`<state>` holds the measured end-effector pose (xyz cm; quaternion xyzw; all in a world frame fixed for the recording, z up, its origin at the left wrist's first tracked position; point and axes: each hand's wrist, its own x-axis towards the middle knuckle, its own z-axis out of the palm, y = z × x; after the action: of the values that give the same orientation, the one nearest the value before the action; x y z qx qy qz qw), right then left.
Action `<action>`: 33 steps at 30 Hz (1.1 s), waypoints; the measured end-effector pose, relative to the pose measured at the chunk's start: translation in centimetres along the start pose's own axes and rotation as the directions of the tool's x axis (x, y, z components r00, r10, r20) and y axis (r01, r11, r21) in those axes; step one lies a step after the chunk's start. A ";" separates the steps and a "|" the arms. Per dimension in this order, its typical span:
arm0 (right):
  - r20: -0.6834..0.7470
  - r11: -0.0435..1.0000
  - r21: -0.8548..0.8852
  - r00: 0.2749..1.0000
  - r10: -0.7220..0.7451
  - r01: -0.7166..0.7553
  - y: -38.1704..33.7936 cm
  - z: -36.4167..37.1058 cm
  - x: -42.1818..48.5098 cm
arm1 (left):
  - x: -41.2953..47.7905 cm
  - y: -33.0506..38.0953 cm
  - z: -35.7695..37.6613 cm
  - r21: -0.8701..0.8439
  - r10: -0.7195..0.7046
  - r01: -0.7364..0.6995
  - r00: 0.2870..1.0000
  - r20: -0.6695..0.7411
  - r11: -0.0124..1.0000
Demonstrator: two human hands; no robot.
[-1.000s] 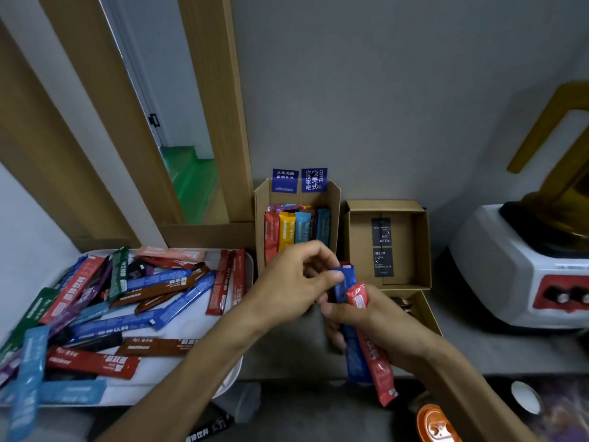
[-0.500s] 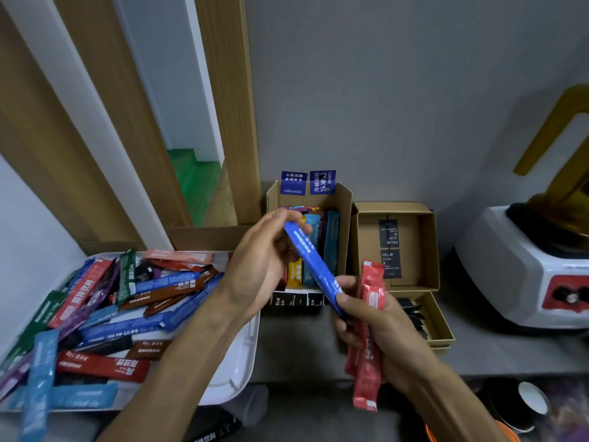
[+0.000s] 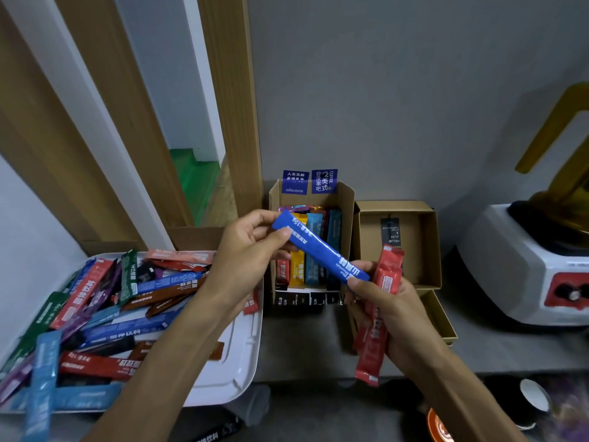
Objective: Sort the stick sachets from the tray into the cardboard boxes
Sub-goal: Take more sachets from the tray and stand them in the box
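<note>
A blue stick sachet (image 3: 318,247) lies slanted in front of the left cardboard box (image 3: 345,199). My left hand (image 3: 245,253) pinches its upper end and my right hand (image 3: 389,301) pinches its lower end. The right hand also grips red sachets (image 3: 373,342) that hang down from the fist. The left box holds upright red, yellow, blue and dark sachets. The right cardboard box (image 3: 428,244) shows only a black label inside. A white tray (image 3: 229,371) at the left carries several loose sachets of many colours.
A white appliance with red knob panel (image 3: 535,266) and amber jar stands at the right. A grey wall rises behind the boxes, wooden frames at the left. An orange object (image 3: 438,425) and a white cup (image 3: 535,400) sit low right.
The blue sachet was drawn up out of the right hand's bundle by my left hand and now spans both hands in front of the left box. The red sachets stayed in the right hand.
</note>
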<state>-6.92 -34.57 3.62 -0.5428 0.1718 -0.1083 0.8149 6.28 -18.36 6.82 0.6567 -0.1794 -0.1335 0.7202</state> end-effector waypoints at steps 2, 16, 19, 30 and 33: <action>0.008 1.000 -0.020 1.000 -0.017 0.017 -0.3 -0.1 0.1 | 0.0 -0.1 -0.1 0.011 0.018 -0.018 1.000 -0.006 1.000; -0.129 0.983 -0.178 0.990 -0.060 0.036 1.7 -1.5 1.3 | 2.0 -4.3 3.8 0.303 0.069 -0.049 0.996 -0.056 0.952; -0.213 0.979 -0.205 0.975 -0.059 0.015 2.1 -3.1 1.6 | 4.1 -6.6 5.2 0.556 0.083 -0.076 0.996 0.012 0.828; -0.149 0.976 -0.215 0.989 -0.009 -0.024 1.8 -4.9 1.8 | 2.8 -10.3 7.1 0.865 0.311 -0.348 0.919 0.240 0.361; -0.039 0.975 -0.219 0.999 0.022 -0.031 1.3 -4.8 1.9 | 2.8 -9.8 7.0 0.874 0.287 -0.349 0.923 0.258 0.337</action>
<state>-7.13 -38.81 0.44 -0.6253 0.2048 -0.0877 0.7479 6.21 -26.81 -2.22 0.8881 -0.3673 0.1093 0.2536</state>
